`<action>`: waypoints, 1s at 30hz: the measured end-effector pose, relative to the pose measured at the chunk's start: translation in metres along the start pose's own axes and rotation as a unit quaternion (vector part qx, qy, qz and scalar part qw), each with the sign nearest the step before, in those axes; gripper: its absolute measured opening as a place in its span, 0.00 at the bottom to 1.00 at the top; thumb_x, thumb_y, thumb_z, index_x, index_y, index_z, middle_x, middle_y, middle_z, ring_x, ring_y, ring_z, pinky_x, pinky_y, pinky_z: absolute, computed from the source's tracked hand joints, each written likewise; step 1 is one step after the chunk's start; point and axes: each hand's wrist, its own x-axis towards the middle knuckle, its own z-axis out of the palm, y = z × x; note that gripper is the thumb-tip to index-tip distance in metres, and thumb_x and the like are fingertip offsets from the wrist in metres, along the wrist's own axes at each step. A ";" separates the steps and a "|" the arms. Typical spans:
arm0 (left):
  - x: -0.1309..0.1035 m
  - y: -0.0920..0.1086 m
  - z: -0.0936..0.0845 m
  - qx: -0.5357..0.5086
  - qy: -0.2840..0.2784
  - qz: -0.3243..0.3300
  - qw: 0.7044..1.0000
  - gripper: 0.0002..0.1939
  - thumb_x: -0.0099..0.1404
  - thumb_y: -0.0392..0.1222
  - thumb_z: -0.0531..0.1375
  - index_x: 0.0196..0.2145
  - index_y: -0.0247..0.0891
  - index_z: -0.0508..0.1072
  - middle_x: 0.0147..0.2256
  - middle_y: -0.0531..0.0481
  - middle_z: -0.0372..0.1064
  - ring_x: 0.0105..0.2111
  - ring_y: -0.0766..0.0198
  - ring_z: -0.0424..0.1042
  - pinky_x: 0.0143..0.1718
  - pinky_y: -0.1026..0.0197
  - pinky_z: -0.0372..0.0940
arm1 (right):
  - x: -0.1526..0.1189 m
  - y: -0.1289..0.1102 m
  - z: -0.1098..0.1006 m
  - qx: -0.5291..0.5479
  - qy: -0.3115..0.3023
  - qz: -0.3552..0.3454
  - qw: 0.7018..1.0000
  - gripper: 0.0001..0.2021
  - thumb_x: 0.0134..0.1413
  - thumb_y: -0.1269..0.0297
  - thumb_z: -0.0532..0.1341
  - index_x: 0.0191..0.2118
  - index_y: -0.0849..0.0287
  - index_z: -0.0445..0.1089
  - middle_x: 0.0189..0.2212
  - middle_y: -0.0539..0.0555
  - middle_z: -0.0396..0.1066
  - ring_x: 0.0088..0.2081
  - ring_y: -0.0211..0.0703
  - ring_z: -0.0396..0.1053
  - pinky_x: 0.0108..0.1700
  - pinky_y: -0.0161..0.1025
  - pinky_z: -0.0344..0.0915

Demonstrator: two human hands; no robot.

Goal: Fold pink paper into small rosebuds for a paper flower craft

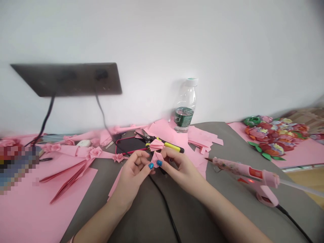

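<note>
A small folded piece of pink paper [157, 157] is pinched between both hands near the middle of the head view. My left hand [138, 170] closes on its left edge, with thumb and fingertips together. From the other side, my right hand [176, 163] grips it, the blue-nailed thumb pressed on its face. Just beyond the fingers are black-and-yellow scissors [174, 145], partly hidden by the hands and paper. A dark phone with a pink rim [130, 145] lies behind my left hand.
A pink hot glue gun [238, 170] lies at right, its cord running off the front. A clear bottle [186, 108] stands by the wall. Paper flowers [274, 135] sit far right; pink paper roses [95, 153] lie left. A black cable [164, 199] crosses the grey table [197, 219].
</note>
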 end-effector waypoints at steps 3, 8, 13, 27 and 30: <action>0.000 0.002 0.001 0.002 -0.016 -0.007 1.000 0.09 0.63 0.41 0.67 0.39 0.39 0.73 0.33 0.52 0.70 0.35 0.66 0.69 0.38 0.65 0.69 | 0.000 -0.001 0.000 -0.005 0.000 0.006 1.000 0.13 0.64 0.60 0.56 0.27 0.57 0.62 0.26 0.49 0.62 0.30 0.40 0.58 0.33 0.37 0.57; 0.002 0.003 0.001 0.025 -0.024 -0.009 0.999 0.08 0.62 0.40 0.67 0.37 0.38 0.72 0.32 0.53 0.69 0.34 0.68 0.69 0.38 0.66 0.67 | -0.001 -0.002 0.000 -0.014 -0.019 0.012 1.000 0.14 0.65 0.59 0.56 0.28 0.57 0.63 0.26 0.50 0.66 0.31 0.41 0.60 0.33 0.37 0.59; 0.004 0.003 0.000 0.053 0.001 -0.009 0.999 0.09 0.62 0.41 0.67 0.37 0.39 0.71 0.27 0.57 0.67 0.30 0.69 0.69 0.37 0.68 0.65 | 0.000 -0.002 0.000 0.001 -0.023 0.020 1.000 0.12 0.64 0.57 0.58 0.32 0.58 0.68 0.29 0.52 0.70 0.32 0.41 0.65 0.34 0.37 0.63; 0.001 0.006 0.000 0.074 -0.030 0.008 0.997 0.08 0.64 0.45 0.65 0.32 0.37 0.76 0.32 0.51 0.69 0.34 0.64 0.68 0.35 0.65 0.67 | 0.000 0.001 0.002 0.053 0.020 0.010 0.998 0.12 0.61 0.57 0.59 0.29 0.58 0.68 0.26 0.50 0.66 0.30 0.40 0.62 0.33 0.38 0.60; 0.001 0.004 0.001 0.038 -0.007 0.017 0.999 0.07 0.63 0.44 0.66 0.34 0.39 0.77 0.34 0.50 0.71 0.35 0.63 0.69 0.35 0.66 0.67 | 0.000 0.000 0.002 0.044 0.015 0.003 0.999 0.11 0.60 0.62 0.59 0.28 0.58 0.68 0.25 0.50 0.67 0.29 0.40 0.62 0.32 0.37 0.59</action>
